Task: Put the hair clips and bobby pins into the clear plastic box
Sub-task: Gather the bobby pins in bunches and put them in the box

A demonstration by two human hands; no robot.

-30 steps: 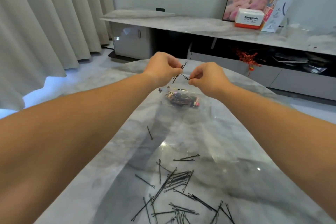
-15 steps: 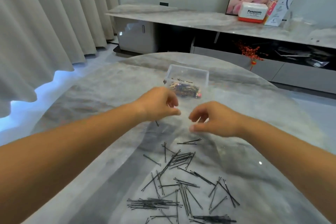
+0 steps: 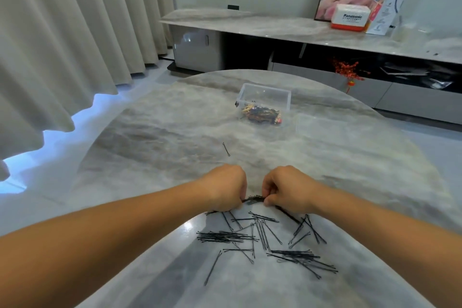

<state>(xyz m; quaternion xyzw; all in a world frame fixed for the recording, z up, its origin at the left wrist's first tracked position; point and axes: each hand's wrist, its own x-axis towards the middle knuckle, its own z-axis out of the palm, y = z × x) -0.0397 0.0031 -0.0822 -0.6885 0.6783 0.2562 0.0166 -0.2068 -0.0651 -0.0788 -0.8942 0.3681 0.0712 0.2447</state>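
Grey marbled stone covers the round bench (image 3: pixel 150 157), and its near edge is strewn with black bobby pins (image 3: pixel 262 235), dozens of them, loose or in little heaps. Just beyond them the left hand (image 3: pixel 225 189) and right hand (image 3: pixel 287 187) sit close together, fingers curled, both pinching one small bunch (image 3: pixel 255 199) of pins low against the stone. One stray pin (image 3: pixel 226 149) lies farther out. Past it stands the clear plastic box (image 3: pixel 265 96), open, with coloured hair clips (image 3: pixel 262 115) heaped inside. The clips look done, but most pins are left to move. Behind are pale curtains (image 3: pixel 62 45) on the left and a long low sideboard (image 3: pixel 250 22) carrying a white-and-orange carton (image 3: pixel 350 17).
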